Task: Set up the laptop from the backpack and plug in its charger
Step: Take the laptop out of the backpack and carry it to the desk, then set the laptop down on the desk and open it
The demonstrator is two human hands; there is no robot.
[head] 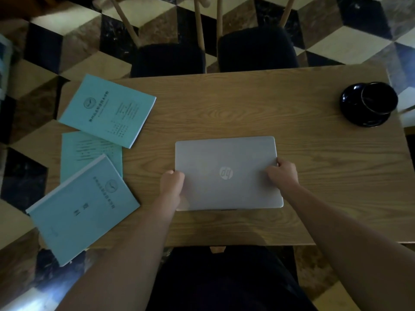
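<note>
A closed silver laptop (226, 158) with a round logo on its lid lies flat on the wooden table (247, 108), near the front edge. My left hand (171, 182) grips its left side, fingers curled around the edge. My right hand (283, 175) holds its right side the same way. No backpack and no charger are in view.
Three teal booklets (107, 111) lie on the table's left part; the nearest one (83, 207) overhangs the front left corner. A black cup on a black saucer (368, 104) stands at the far right. Two dark chairs (256, 48) face the far edge.
</note>
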